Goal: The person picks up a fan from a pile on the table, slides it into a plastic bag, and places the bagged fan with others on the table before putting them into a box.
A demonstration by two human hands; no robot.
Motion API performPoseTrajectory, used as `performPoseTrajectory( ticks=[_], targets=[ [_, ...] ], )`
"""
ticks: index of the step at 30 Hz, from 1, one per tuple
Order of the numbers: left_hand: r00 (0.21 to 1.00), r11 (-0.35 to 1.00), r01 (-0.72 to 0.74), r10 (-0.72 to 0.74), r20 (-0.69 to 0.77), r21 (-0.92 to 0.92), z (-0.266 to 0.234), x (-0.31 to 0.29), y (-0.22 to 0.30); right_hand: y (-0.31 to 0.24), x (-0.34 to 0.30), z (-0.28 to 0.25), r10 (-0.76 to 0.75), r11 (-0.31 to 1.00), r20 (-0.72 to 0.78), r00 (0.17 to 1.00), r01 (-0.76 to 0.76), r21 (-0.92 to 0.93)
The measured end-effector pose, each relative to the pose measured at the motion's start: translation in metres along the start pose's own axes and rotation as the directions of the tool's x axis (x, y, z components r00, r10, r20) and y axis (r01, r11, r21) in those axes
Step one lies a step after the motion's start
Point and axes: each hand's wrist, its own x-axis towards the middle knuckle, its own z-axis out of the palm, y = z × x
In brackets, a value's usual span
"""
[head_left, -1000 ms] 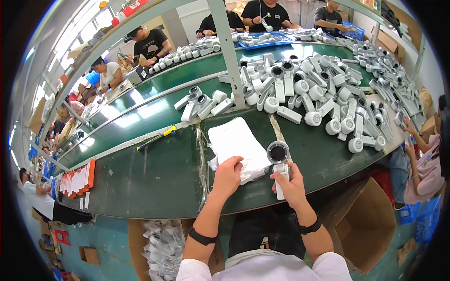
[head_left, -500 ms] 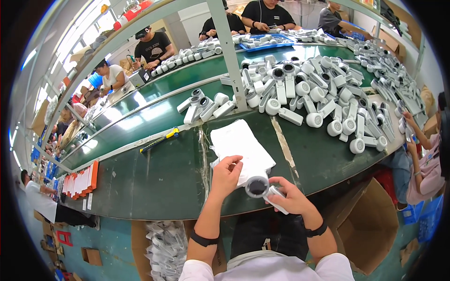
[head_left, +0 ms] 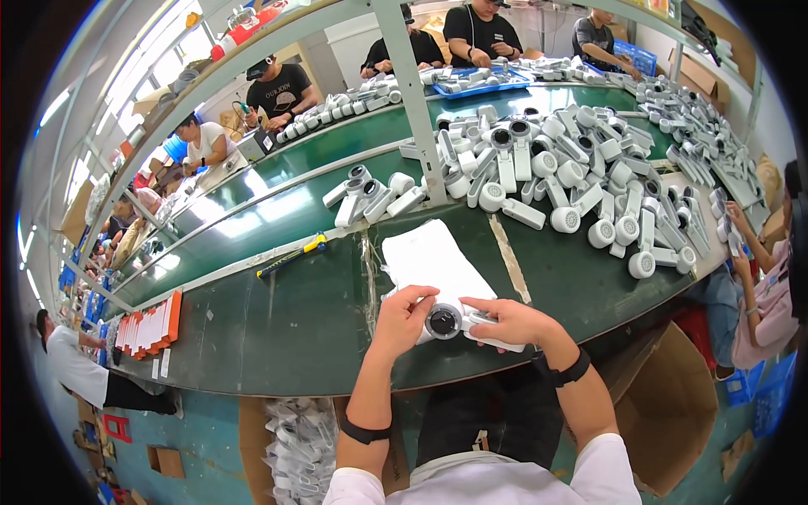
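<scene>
A workshop fills the background, where several people (head_left: 482, 35) sit along the far side of a glossy green conveyor surface (head_left: 311, 187) across the top of the frame. Nearer, a dark green workbench with a curved-looking front edge (head_left: 278, 337) spans the middle, and a pale metal post (head_left: 411, 109) stands at upper centre.

Just below the centre of the frame is a white plastic handheld device with a round, dark-centred head (head_left: 443, 321), its handle pointing to the lower right. The right hand (head_left: 515, 324) holds that handle, thumb and fingers closed about it. The left hand (head_left: 404, 318) is at the left side of the round head, its thumb and forefinger close together; whether they grip the rim, I cannot tell.

Directly above the hands lies a stack of thin white plastic sheets or bags (head_left: 429, 257). A yellow-and-black slender tool (head_left: 292, 255) rests left of centre, and orange-and-white flat boxes (head_left: 150, 326) line up at far left. A heap of similar white and grey devices (head_left: 572, 164) covers the upper right. Below the bench, an open brown cardboard carton (head_left: 665, 412) stands at lower right.
</scene>
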Motion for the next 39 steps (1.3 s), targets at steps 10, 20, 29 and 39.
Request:
performPoseTrajectory(
  ticks=[10, 20, 29, 39],
  targets=[
    [0.919, 0.891, -0.383, 0.393, 0.007, 0.244, 0.027, -0.021, 0.017, 0.013, 0.01, 0.046, 0.02, 0.916, -0.426, 0.904, 0.154, 0.37],
    [0.951, 0.953, -0.304, 0.304, 0.05, -0.01, 0.036, -0.065, 0.021, 0.019, 0.037, 0.069, -0.146, 0.738, -0.748, 0.647, 0.574, 0.353],
    [0.924, 0.445, 0.3, -0.354, 0.142, -0.844, 0.031, -0.069, 0.008, -0.008, 0.051, 0.114, -0.248, 0.877, -0.846, 0.472, 0.481, 0.011],
    [0.952, 0.39, 0.303, -0.156, 0.261, -0.87, -0.006, -0.078, -0.011, -0.015, 0.048, 0.089, -0.535, 0.802, -0.822, 0.197, 0.425, -0.42]
  ],
)
